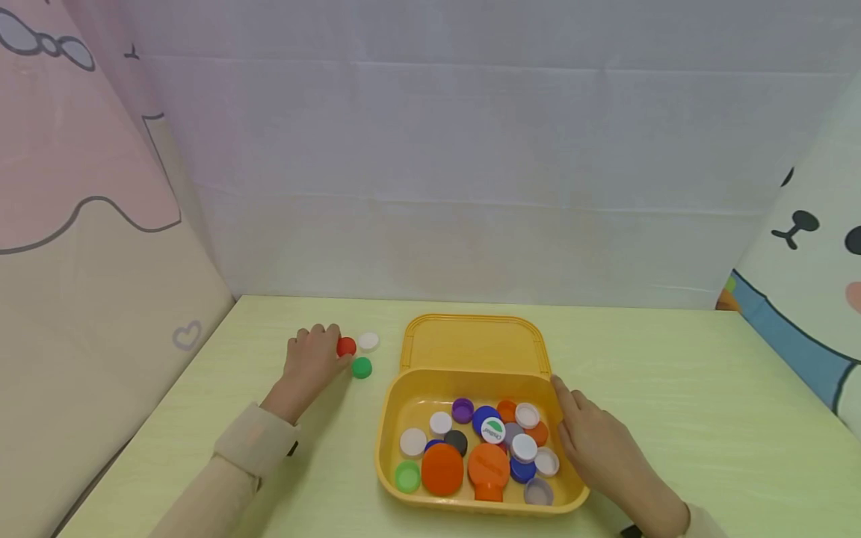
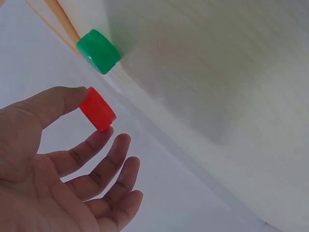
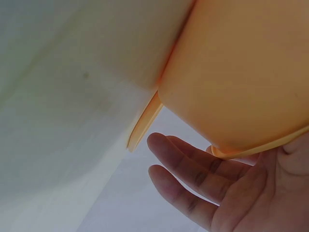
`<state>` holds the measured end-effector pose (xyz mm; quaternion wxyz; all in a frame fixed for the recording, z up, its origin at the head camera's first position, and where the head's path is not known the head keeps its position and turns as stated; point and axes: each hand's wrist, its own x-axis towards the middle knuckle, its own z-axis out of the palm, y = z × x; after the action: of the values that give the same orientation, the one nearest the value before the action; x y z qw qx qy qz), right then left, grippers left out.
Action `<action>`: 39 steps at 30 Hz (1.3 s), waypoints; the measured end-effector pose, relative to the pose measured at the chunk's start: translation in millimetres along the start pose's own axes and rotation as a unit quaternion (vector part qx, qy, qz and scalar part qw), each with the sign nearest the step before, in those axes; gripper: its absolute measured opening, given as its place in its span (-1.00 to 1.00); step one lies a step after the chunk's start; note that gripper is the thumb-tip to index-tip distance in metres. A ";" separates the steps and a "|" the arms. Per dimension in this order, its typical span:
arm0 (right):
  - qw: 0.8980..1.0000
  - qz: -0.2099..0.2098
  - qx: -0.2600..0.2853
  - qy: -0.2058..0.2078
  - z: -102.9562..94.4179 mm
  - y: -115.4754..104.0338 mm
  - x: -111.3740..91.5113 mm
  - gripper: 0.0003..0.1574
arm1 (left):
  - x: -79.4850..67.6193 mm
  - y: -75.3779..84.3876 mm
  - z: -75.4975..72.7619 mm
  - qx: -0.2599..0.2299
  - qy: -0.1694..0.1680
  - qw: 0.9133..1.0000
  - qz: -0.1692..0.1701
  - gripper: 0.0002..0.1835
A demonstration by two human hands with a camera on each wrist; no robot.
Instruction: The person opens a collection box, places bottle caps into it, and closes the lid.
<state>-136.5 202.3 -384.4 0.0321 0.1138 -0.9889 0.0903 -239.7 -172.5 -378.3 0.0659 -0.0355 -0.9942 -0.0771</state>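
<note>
My left hand pinches a red bottle cap between thumb and index fingertip, the other fingers loosely bent. Close by lie a green cap and a white cap on the table. My right hand rests along the right rim of an open yellow box, its fingers extended toward the back corner. From the right wrist view, its relaxed fingers show beside the outer wall; the thumb is mostly hidden there.
Inside the box are many-coloured caps, among them a large orange cap, a purple cap and a light green cap. Its yellow lid lies folded back behind it on the pale table. Cloth walls surround the table.
</note>
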 end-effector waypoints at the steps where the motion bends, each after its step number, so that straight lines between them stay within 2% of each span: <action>1: 1.000 0.000 0.000 0.000 0.0 0.1 0.0 -0.33 | -1.3 1.8 -1.3 0.000 0.002 1.000 0.001 -0.66; 8: 1.000 -0.006 0.002 0.008 0.8 0.9 0.1 -0.33 | -13.1 21.5 -12.2 0.003 0.022 0.999 0.025 -0.60; 15: 1.000 -0.002 0.001 0.001 0.3 0.2 -0.8 -0.33 | -29.8 43.7 -21.2 0.016 0.076 0.994 0.075 -0.63; 18: 1.000 -0.001 0.001 0.000 -0.1 -0.1 -1.0 -0.32 | -36.3 53.6 -24.9 0.019 0.084 0.993 0.087 -0.63; 26: 1.000 -0.002 0.000 0.003 -0.5 -0.5 -1.4 -0.32 | -55.0 79.8 -29.8 0.010 0.077 0.990 0.119 -0.62; 33: 1.000 -0.007 -0.004 0.012 -0.6 -0.2 -1.0 -0.33 | -67.3 97.6 -27.7 -0.001 0.041 0.989 0.142 -0.59; 39: 1.000 -0.010 -0.002 0.014 -0.8 0.1 -0.8 -0.33 | -74.1 105.7 -22.1 0.027 0.029 0.985 0.169 -0.57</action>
<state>-135.8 202.8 -383.8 0.0467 0.1228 -0.9873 0.0897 -155.1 -76.3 -351.0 0.1077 -0.1989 -0.9733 -0.0392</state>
